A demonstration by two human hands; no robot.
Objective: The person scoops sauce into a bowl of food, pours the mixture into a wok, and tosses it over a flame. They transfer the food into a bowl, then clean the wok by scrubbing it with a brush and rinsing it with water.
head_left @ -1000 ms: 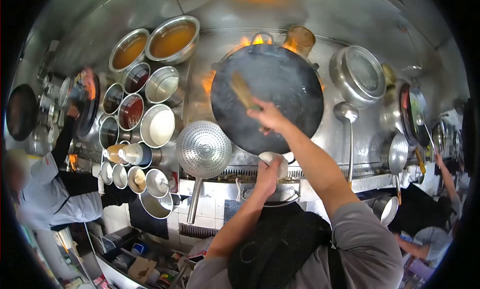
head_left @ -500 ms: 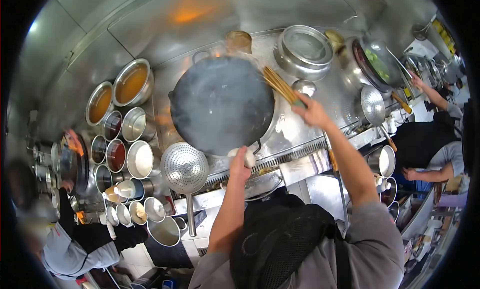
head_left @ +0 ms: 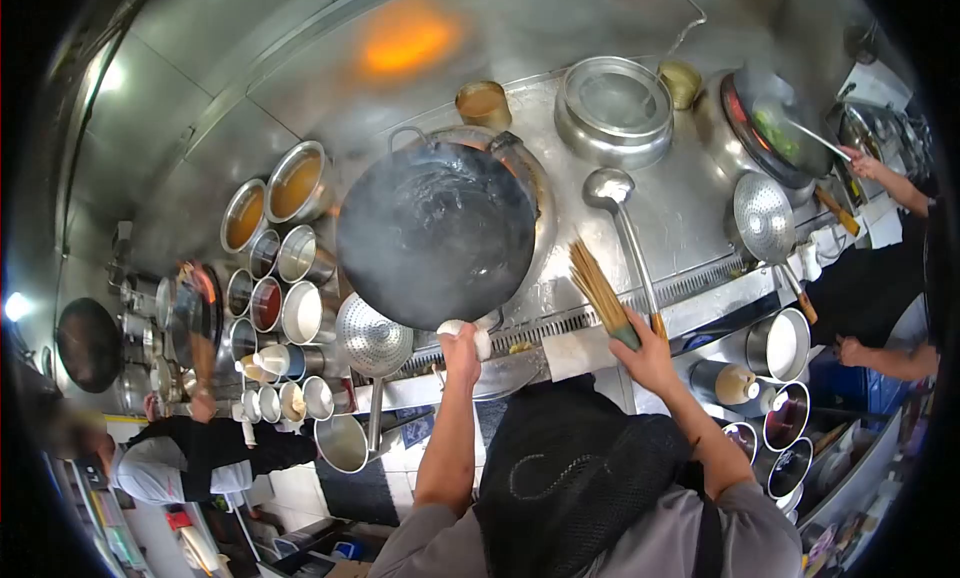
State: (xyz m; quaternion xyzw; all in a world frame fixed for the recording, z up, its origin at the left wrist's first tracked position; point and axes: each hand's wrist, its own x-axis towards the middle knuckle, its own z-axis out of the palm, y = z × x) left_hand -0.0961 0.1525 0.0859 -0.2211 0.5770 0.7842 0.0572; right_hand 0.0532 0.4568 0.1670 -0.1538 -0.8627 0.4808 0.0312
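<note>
A black wok [head_left: 440, 233] with a wet sheen and rising steam sits partly off the burner ring [head_left: 543, 193], whose right side shows. My left hand [head_left: 461, 358] is closed around a white cloth [head_left: 482, 342] at the wok's near handle, which is mostly hidden. My right hand [head_left: 648, 356] grips a bamboo wok brush [head_left: 597, 283] by its green-wrapped end, bristles pointing up and left. The brush is apart from the wok, over the front of the stove. Just right of it lies a long-handled ladle [head_left: 608, 188].
A perforated strainer [head_left: 375, 330] lies left of the wok, near several sauce and seasoning pots [head_left: 302, 313]. Behind stand a lidded steel pot [head_left: 614, 108] and a can [head_left: 483, 105]. Co-workers stand on both sides; the right one's hand [head_left: 868, 165] holds a ladle in another wok.
My right hand has brought the brush from beside the wok's right rim down toward the stove's front edge. The wok has shifted slightly left, uncovering the burner ring, and its steam is thinner.
</note>
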